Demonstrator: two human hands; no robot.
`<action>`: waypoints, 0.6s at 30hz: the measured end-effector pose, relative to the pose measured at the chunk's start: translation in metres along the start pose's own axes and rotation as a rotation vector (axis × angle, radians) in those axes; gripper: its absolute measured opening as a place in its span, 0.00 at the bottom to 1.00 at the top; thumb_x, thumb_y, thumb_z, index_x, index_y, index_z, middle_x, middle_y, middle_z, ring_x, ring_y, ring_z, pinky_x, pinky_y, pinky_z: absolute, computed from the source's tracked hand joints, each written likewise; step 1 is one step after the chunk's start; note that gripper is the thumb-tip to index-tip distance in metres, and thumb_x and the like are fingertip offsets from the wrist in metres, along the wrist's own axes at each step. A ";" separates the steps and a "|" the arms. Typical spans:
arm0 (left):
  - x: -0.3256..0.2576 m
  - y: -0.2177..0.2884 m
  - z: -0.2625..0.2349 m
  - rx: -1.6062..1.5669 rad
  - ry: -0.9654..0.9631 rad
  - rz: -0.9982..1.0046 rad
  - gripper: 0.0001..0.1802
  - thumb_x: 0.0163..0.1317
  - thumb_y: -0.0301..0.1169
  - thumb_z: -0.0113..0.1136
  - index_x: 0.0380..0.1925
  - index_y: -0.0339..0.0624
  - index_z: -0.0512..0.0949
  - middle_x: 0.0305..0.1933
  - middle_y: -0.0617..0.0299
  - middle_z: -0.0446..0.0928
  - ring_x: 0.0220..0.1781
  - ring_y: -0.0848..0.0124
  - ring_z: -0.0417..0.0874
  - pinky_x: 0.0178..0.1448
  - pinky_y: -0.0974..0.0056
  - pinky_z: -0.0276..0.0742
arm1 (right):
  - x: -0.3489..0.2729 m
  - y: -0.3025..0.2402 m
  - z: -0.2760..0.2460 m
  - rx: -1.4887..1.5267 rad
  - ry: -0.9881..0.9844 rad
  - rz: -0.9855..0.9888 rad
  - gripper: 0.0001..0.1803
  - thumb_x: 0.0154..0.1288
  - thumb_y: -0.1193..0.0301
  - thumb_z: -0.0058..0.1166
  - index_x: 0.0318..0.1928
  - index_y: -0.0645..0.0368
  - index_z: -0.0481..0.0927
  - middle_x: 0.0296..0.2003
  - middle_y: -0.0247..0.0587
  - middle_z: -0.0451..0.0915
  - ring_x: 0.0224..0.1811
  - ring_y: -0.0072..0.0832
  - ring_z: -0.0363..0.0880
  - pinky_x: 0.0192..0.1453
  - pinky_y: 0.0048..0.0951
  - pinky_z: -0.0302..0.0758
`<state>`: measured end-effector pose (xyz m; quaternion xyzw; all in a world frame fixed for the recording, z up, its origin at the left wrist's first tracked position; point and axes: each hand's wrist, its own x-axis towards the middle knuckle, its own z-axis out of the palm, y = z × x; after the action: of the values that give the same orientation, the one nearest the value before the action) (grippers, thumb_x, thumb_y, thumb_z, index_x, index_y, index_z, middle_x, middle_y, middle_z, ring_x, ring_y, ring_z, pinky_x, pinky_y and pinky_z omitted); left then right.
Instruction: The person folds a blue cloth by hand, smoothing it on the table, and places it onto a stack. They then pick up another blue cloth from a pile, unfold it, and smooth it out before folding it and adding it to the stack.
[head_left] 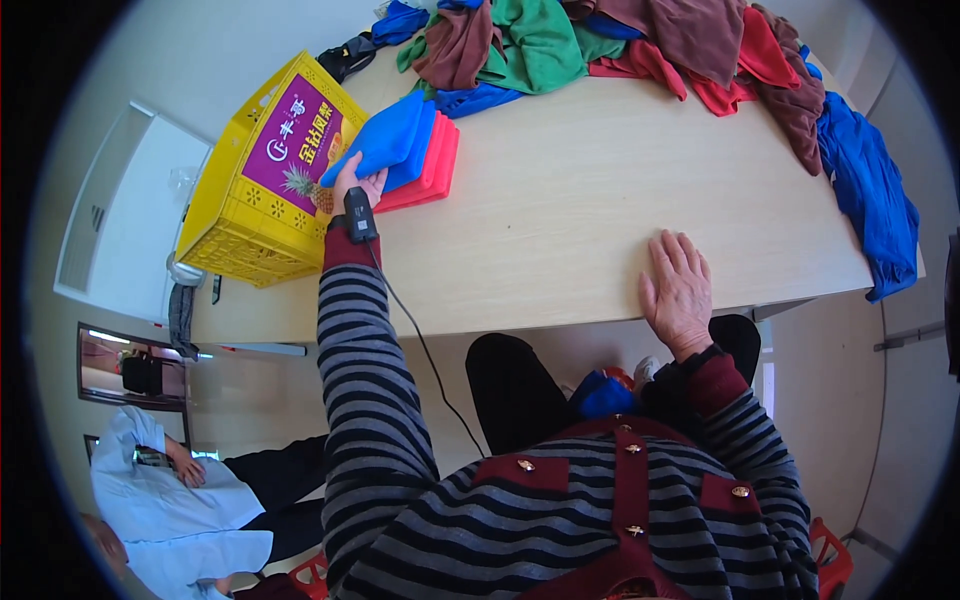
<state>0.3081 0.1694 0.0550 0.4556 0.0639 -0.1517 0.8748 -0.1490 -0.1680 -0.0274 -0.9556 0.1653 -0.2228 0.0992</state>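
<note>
Beside the yellow crate (236, 225), my left hand (356, 184) grips the near corner of a blue folded cloth (378, 140). The thumb lies along its edge, and the other fingers are partly under it. That cloth is tilted over a stack of red folded cloths (446, 160), with more blue folded fabric between them. Near the table's front edge, my right hand (679, 290) rests palm down with fingers extended, holding nothing. A small black device with a cable is on my left wrist.
Loose green cloth (535, 45), brown cloth (700, 35) and red cloth (770, 50) are heaped along the table's (590, 180) far side. A blue cloth (868, 190) hangs over its right edge. A person in a white top (180, 490) is at lower left.
</note>
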 end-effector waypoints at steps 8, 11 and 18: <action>-0.004 0.002 0.017 -0.047 0.008 -0.094 0.19 0.68 0.28 0.64 0.56 0.38 0.74 0.58 0.52 0.79 0.57 0.57 0.83 0.57 0.54 0.87 | -0.002 0.005 -0.003 -0.002 0.011 0.012 0.28 0.69 0.59 0.49 0.66 0.59 0.74 0.69 0.49 0.69 0.74 0.48 0.62 0.78 0.49 0.55; -0.004 0.006 0.022 -0.081 0.002 -0.088 0.19 0.68 0.29 0.64 0.56 0.37 0.74 0.57 0.52 0.80 0.57 0.56 0.84 0.57 0.54 0.87 | -0.002 0.004 -0.002 0.000 0.016 0.010 0.28 0.69 0.59 0.49 0.65 0.59 0.74 0.69 0.49 0.69 0.74 0.48 0.62 0.78 0.49 0.56; -0.002 -0.002 0.014 -0.032 0.010 -0.085 0.22 0.67 0.30 0.64 0.59 0.39 0.71 0.59 0.51 0.78 0.60 0.55 0.81 0.60 0.53 0.85 | -0.004 0.005 -0.004 0.000 0.008 0.018 0.28 0.68 0.60 0.50 0.65 0.60 0.74 0.69 0.50 0.69 0.74 0.47 0.61 0.77 0.48 0.56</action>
<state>0.3046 0.1570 0.0619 0.4390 0.0903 -0.1855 0.8745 -0.1553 -0.1721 -0.0269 -0.9532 0.1744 -0.2256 0.1003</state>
